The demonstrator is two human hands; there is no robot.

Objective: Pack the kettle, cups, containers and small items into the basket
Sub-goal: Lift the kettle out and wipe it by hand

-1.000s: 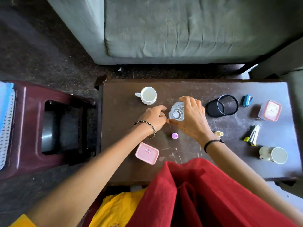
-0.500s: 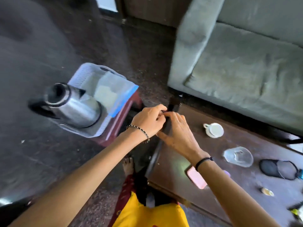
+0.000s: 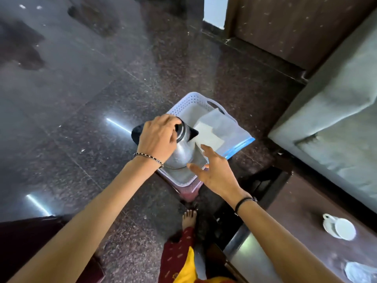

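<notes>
A steel kettle (image 3: 181, 154) with a black handle and spout stands in the near end of the white perforated basket (image 3: 190, 100), which rests on a maroon stool. My left hand (image 3: 157, 137) grips the kettle's top and handle. My right hand (image 3: 214, 170) hovers open just right of the kettle, over the basket's near corner, holding nothing. A clear zip bag (image 3: 222, 131) with white paper lies in the basket's far part. A white cup (image 3: 339, 229) sits on the dark table at the right, and a clear container (image 3: 361, 272) shows at the bottom right.
A grey sofa (image 3: 336, 123) runs along the right behind the dark wooden table (image 3: 295, 217). Polished dark stone floor (image 3: 81, 99) spreads left of the basket. My bare foot (image 3: 188, 218) is below the stool. A maroon object edge sits at the bottom left.
My view has swung left from the table to the basket. My left hand has gone from the table to the kettle's top, and my right hand has opened beside the kettle.
</notes>
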